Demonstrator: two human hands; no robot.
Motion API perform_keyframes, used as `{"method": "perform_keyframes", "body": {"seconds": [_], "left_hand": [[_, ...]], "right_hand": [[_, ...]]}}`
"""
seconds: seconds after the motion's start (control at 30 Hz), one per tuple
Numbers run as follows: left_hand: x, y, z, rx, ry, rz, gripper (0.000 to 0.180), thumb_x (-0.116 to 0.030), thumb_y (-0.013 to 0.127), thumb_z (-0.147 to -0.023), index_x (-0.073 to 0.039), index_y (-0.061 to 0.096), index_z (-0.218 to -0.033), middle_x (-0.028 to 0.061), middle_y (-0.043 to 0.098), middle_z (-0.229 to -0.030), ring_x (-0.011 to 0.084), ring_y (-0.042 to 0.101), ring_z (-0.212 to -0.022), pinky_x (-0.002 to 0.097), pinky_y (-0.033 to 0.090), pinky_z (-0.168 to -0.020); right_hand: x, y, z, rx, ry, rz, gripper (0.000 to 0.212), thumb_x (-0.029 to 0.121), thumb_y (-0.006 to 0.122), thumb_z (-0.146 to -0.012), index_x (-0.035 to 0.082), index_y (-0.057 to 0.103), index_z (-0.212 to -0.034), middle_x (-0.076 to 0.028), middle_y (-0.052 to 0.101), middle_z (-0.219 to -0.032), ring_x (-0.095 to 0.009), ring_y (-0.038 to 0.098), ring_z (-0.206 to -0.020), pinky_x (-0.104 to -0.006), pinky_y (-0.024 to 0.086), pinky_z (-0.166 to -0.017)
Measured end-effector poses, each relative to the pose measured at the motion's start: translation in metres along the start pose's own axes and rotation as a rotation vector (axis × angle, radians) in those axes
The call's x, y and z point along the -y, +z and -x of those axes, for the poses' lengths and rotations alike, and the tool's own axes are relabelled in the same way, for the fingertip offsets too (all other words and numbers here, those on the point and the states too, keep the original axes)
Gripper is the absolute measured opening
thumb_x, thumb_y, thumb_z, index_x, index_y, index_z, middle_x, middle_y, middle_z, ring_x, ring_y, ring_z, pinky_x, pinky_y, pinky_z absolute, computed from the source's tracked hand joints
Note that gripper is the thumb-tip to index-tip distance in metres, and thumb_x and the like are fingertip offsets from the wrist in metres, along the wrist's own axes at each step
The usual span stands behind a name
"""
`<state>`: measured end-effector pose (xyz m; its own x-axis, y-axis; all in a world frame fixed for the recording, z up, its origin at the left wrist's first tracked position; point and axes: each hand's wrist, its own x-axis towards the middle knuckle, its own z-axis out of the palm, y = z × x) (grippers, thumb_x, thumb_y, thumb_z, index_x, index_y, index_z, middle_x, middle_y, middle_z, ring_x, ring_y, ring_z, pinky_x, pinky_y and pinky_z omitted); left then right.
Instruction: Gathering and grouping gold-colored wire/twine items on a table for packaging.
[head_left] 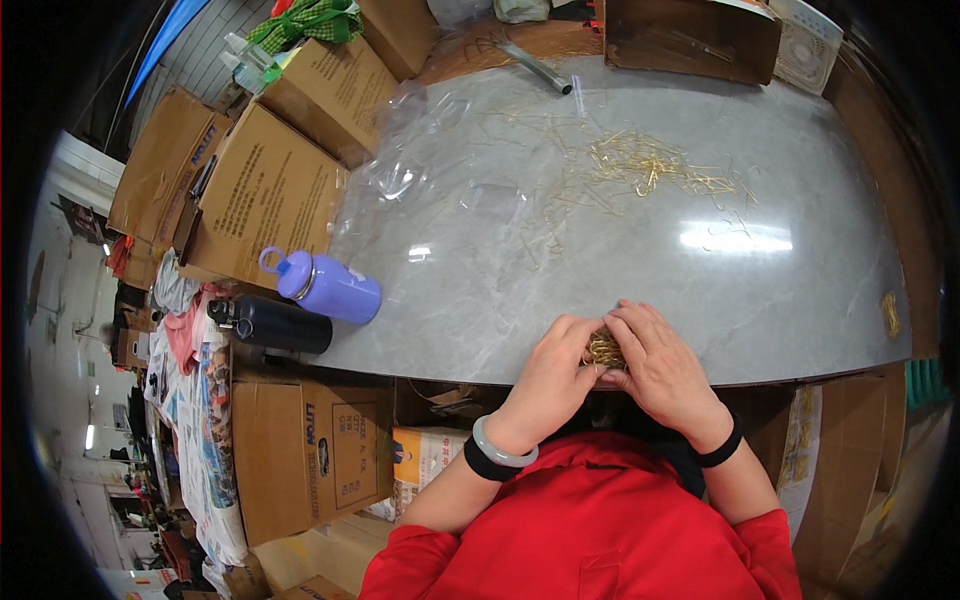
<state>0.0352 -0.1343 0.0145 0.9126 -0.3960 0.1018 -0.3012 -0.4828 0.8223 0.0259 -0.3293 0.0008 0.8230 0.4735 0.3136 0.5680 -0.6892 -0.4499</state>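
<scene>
Near the front edge of the grey table (480, 300), a bundle of gold metal hooks (604, 349) sits between my two hands, its ends facing up. My left hand (552, 372) curls around its left side. From the other side, my right hand (658, 366) cups it with bent fingers. Both hands cover most of the bundle, so its lower part is hidden. Farther back lies a loose, tangled pile of gold wire hooks (650, 165), with several strays scattered to its left and below.
A purple bottle (335, 288) and a black bottle (285, 324) are at the table's left edge. Behind them lie clear plastic bags (400, 175) beside cardboard boxes (270, 195). An open carton (690, 45) and a metal tube (540, 68) are at the back. A small gold bundle (890, 315) lies far right.
</scene>
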Motion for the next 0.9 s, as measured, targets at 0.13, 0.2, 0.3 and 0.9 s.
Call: {"method": "perform_keyframes", "body": {"seconds": [0.13,0.2,0.3,0.9], "left_hand": [[0.0,-0.006,0.003,-0.084,0.136,-0.205,0.048,0.004,0.07,-0.084,0.0,0.057,-0.13,0.0147,0.058,-0.119,0.0264,0.064,-0.094,0.0346,0.054,-0.078],[-0.006,-0.015,0.003,-0.045,0.042,-0.086,0.043,0.002,0.072,-0.084,-0.001,0.06,-0.125,0.0138,0.059,-0.116,0.0264,0.064,-0.092,0.0353,0.054,-0.077],[-0.004,-0.015,0.003,-0.021,-0.001,0.007,0.032,-0.001,0.074,-0.083,-0.001,0.066,-0.114,0.0128,0.062,-0.108,0.0273,0.065,-0.088,0.0365,0.053,-0.075],[0.0,-0.008,0.008,-0.101,-0.057,-0.116,0.032,-0.007,0.077,-0.084,0.001,0.064,-0.113,0.016,0.061,-0.099,0.0265,0.064,-0.077,0.0346,0.052,-0.069]], "right_hand": [[-0.001,0.0,0.0,-0.011,-0.01,0.019,0.066,0.023,0.077,-0.082,0.0,0.047,-0.136,-0.018,0.051,-0.136,-0.037,0.049,-0.131,-0.0468,0.038,-0.116],[-0.003,0.001,0.0,-0.012,-0.015,0.004,0.069,0.021,0.079,-0.08,0.001,0.046,-0.137,-0.018,0.05,-0.136,-0.037,0.049,-0.13,-0.047,0.039,-0.116],[-0.003,-0.001,0.0,-0.014,-0.003,-0.037,0.07,0.02,0.08,-0.078,0.001,0.046,-0.136,-0.018,0.05,-0.136,-0.037,0.05,-0.13,-0.0475,0.039,-0.115],[0.0,-0.004,-0.002,-0.014,0.002,0.017,0.07,0.029,0.077,-0.081,-0.001,0.047,-0.137,-0.017,0.051,-0.136,-0.037,0.048,-0.131,-0.0468,0.037,-0.115]]}}
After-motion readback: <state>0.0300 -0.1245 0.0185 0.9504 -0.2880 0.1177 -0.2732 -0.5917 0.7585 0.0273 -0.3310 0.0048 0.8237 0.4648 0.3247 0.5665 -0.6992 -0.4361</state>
